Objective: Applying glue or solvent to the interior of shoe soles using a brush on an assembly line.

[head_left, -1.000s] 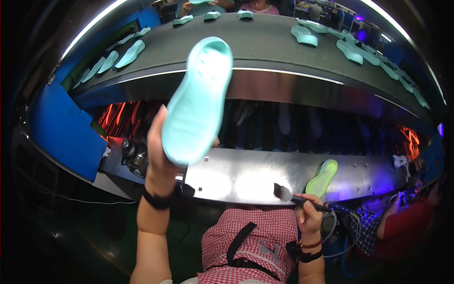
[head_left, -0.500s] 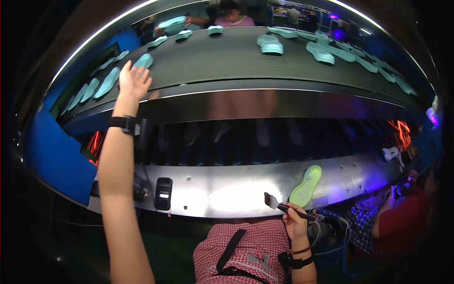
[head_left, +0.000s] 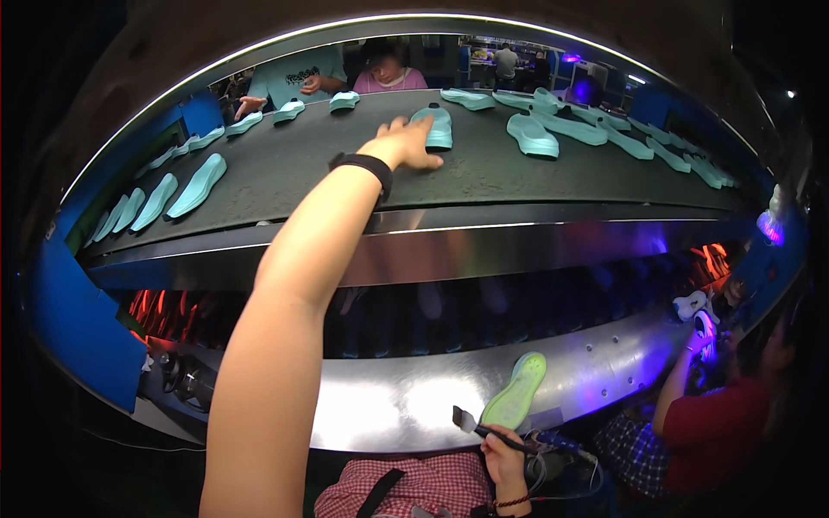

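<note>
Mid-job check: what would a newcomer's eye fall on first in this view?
Probably the left hand, stretched over the dark belt to a teal sole, with other soles on both sides. Next, the lone green sole on the shiny shelf, just beyond the brush in the right hand. Then the red glow beneath the belt, at its left and right ends.

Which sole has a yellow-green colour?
The sole on the metal ledge, near the brush in the right hand; those on the belt are turquoise.
</note>
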Motion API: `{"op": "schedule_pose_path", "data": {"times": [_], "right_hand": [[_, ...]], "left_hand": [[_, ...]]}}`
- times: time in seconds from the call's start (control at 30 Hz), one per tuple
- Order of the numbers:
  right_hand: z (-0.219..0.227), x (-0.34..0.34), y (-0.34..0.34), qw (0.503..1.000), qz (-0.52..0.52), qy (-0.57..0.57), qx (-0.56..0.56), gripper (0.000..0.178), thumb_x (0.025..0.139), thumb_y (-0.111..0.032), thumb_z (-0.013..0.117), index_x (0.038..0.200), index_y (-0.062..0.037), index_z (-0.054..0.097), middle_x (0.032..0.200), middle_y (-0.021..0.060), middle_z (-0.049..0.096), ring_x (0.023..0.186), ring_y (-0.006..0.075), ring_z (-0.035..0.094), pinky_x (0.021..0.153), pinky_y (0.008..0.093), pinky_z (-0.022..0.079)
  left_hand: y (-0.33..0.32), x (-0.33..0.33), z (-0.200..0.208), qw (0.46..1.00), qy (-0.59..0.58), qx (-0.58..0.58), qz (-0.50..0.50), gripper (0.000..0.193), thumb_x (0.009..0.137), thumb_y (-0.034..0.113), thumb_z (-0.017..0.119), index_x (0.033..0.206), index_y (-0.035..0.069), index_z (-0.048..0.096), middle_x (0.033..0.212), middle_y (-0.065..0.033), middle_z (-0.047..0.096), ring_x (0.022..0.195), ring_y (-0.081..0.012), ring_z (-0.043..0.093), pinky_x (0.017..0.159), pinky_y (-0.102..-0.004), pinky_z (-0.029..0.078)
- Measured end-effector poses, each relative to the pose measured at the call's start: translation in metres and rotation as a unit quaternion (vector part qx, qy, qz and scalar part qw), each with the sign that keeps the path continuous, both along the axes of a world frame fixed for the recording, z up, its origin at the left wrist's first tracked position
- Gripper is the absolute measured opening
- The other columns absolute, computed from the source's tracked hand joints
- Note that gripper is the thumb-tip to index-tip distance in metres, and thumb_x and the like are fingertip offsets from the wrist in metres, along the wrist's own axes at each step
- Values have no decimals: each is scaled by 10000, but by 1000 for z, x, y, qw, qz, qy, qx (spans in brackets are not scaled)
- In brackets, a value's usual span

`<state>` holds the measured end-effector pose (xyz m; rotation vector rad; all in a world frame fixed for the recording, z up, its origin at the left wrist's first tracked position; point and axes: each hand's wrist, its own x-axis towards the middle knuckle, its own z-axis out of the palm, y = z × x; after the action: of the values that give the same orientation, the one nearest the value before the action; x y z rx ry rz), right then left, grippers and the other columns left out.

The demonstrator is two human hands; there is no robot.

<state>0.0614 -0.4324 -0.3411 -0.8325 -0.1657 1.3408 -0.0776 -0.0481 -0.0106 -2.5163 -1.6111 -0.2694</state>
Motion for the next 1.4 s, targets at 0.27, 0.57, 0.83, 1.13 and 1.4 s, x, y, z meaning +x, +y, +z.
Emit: {"op": "schedule_pose_path", "data": {"times": [0.27,0.57,0.83,1.13,1.4], "right_hand": [[-2,13,-10,1000,9,-10,-16,204,740,95,560,942,70,574,961,202,603,760,204,583,670,263,476],[33,9,1,996,5,-49,80,203,724,56,572,927,62,578,922,195,611,764,208,576,729,276,458],[80,-27,0,973,48,-2,225,230,728,39,565,958,52,563,940,189,612,899,265,592,887,358,432],[54,-93,0,950,244,-179,81,203,739,34,611,940,60,609,875,122,639,797,150,600,735,238,479],[74,-111,40,928,210,-288,109,197,755,-18,645,942,43,623,866,97,644,792,122,600,704,219,478]], "left_hand": [[-23,-35,7,995,39,52,-74,288,795,322,585,873,45,584,948,-163,586,936,-322,539,809,-392,422],[-203,-135,-60,548,-829,-1,-111,311,803,218,577,1006,-5,503,1008,-95,521,898,-191,552,799,-328,461],[-323,-194,-188,211,-803,-529,-174,709,809,455,533,1300,-9,316,1178,-217,472,1066,-332,505,889,-446,435],[-380,-156,-297,101,-847,-520,-53,859,764,731,257,1287,57,353,1256,-131,445,1140,-308,442,971,-456,337],[-381,-138,-295,129,-864,-487,-6,749,838,654,153,1264,85,388,1169,-134,499,1026,-297,521,873,-439,427]]}}
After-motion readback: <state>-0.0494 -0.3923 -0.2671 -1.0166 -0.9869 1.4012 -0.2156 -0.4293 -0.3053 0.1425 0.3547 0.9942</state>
